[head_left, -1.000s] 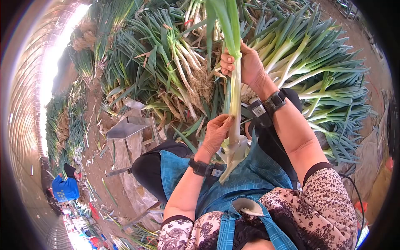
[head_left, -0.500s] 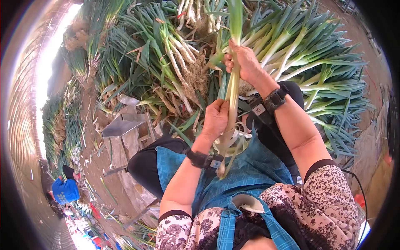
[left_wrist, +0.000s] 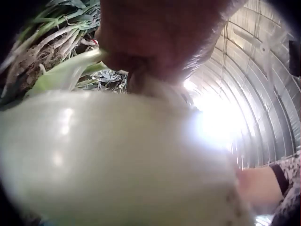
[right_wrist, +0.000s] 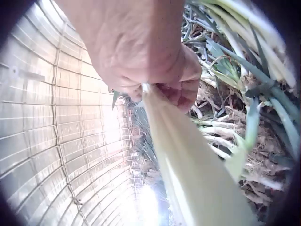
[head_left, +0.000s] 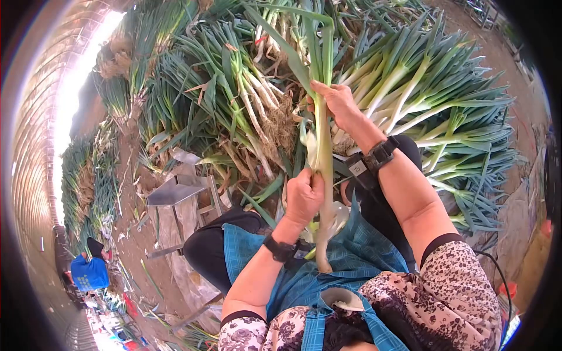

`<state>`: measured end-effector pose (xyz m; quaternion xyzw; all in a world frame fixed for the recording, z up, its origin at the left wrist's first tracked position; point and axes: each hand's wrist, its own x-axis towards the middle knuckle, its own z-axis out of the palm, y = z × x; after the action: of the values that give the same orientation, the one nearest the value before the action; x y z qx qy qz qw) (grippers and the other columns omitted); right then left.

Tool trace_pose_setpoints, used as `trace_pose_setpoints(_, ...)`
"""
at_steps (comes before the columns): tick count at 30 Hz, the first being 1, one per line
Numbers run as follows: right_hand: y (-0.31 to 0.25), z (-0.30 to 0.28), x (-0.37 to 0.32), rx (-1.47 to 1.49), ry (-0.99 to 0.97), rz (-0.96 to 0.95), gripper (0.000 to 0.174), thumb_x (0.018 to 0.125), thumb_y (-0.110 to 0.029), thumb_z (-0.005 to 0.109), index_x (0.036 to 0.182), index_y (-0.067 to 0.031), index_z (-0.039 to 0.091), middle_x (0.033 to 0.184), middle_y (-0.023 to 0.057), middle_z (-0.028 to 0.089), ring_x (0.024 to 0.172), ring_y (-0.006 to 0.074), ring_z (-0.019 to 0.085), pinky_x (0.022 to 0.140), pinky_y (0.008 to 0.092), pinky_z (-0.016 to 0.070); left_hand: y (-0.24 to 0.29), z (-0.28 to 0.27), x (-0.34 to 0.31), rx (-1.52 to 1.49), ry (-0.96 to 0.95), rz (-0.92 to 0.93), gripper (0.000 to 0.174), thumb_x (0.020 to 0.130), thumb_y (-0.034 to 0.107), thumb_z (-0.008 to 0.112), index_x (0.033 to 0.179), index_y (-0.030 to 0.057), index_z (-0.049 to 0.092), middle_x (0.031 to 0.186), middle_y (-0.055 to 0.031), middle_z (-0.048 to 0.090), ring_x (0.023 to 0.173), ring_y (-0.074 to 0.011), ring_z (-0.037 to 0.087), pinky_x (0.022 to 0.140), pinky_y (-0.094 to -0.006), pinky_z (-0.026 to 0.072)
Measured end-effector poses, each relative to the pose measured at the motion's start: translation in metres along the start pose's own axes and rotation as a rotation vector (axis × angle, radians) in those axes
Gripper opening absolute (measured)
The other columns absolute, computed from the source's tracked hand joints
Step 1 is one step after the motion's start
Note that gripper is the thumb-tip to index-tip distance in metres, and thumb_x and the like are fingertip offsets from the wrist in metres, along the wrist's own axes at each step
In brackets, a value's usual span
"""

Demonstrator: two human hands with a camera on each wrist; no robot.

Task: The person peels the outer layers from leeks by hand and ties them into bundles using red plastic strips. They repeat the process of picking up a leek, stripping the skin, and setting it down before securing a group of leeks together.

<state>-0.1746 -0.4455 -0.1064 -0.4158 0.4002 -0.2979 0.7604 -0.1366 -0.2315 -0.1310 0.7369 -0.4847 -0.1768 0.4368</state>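
Observation:
A long leek [head_left: 325, 158] stands over the lap, its root end low over the apron and its green leaves pointing away. Near the base of those leaves, my right hand [head_left: 338, 105] grips the stalk; the right wrist view shows curled fingers [right_wrist: 181, 89] round it. Halfway down, my left hand [head_left: 304, 196] is curled at the stalk's left side and pinches its outer skin. A loosened pale strip [head_left: 311, 146] hangs just above the left hand. Another papery flap [head_left: 338, 217] stands off the lower stalk. In the left wrist view the pale stalk [left_wrist: 94, 150] covers much of the frame.
A heap of trimmed leeks [head_left: 433, 117] lies on the right. Untrimmed leeks with roots [head_left: 275, 123] lie ahead and left. A metal stool [head_left: 178, 193] stands left of the knee. A person in blue [head_left: 89, 274] is far left. A blue apron [head_left: 363, 245] covers the lap.
The leek dipped left, then came back more upright, its root end now lower over the apron. My left hand moved down the stalk, and a pale strip now stands loose above it.

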Motion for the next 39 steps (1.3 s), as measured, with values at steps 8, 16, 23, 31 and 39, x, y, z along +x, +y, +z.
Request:
trace_pose_setpoints(8, -0.008, 0.0, 0.0, -0.109, -0.107, 0.011, 0.034, 0.09, -0.029, 0.061, 0.096, 0.0053, 0.063, 0.076, 0.0135, 0.068, 0.065, 0.0184, 0.067, 0.062, 0.0307, 0.0548, -0.013, 0.005, 0.032, -0.206, 0.038, -0.118, 0.018, 0.083, 0.013, 0.06, 0.087, -0.0035, 0.057, 0.066, -0.0149, 0.061, 0.056, -0.0208, 0.06, 0.055, -0.0347, 0.0469)
trace_pose_setpoints(16, -0.002, 0.006, 0.008, -0.162, -0.148, 0.003, 0.04, 0.089, -0.038, 0.061, 0.091, 0.0007, 0.068, 0.076, 0.0087, 0.067, 0.072, 0.0138, 0.064, 0.065, 0.0327, 0.0519, -0.015, -0.015, 0.103, 0.024, 0.003, -0.02, 0.02, 0.085, 0.016, 0.06, 0.087, -0.0032, 0.063, 0.063, -0.0119, 0.061, 0.056, -0.0165, 0.057, 0.054, -0.0307, 0.0464)
trace_pose_setpoints(23, -0.005, 0.001, 0.01, -0.458, -0.061, -0.192, 0.047, 0.093, -0.045, 0.052, 0.088, -0.0005, 0.068, 0.075, 0.0048, 0.063, 0.066, 0.0117, 0.058, 0.068, 0.0295, 0.0493, -0.086, 0.005, 0.109, -0.249, -0.176, -0.518, 0.036, 0.081, 0.028, 0.065, 0.076, -0.0076, 0.065, 0.061, -0.0092, 0.061, 0.051, -0.0145, 0.053, 0.048, -0.0327, 0.0427)
trace_pose_setpoints(31, 0.001, 0.014, 0.0, 0.28, -0.064, 0.048, 0.042, 0.096, -0.041, 0.05, 0.095, 0.0014, 0.051, 0.066, 0.0079, 0.057, 0.05, 0.0168, 0.055, 0.041, 0.0327, 0.0466, -0.08, -0.016, 0.057, -0.194, 0.102, -0.02, 0.046, 0.085, 0.019, 0.065, 0.122, -0.0021, 0.048, 0.091, -0.0178, 0.066, 0.087, -0.0292, 0.064, 0.08, -0.0335, 0.0509)
trace_pose_setpoints(39, -0.022, -0.013, 0.016, 0.357, 0.27, 0.063, 0.037, 0.096, -0.037, 0.05, 0.084, -0.0017, 0.054, 0.061, 0.0043, 0.051, 0.044, 0.0107, 0.042, 0.041, 0.0286, 0.0396, 0.006, -0.004, -0.006, -0.898, -0.828, -0.71, 0.036, 0.091, 0.019, 0.054, 0.122, 0.0012, 0.051, 0.078, -0.0082, 0.062, 0.072, -0.0171, 0.062, 0.064, -0.0295, 0.0515)
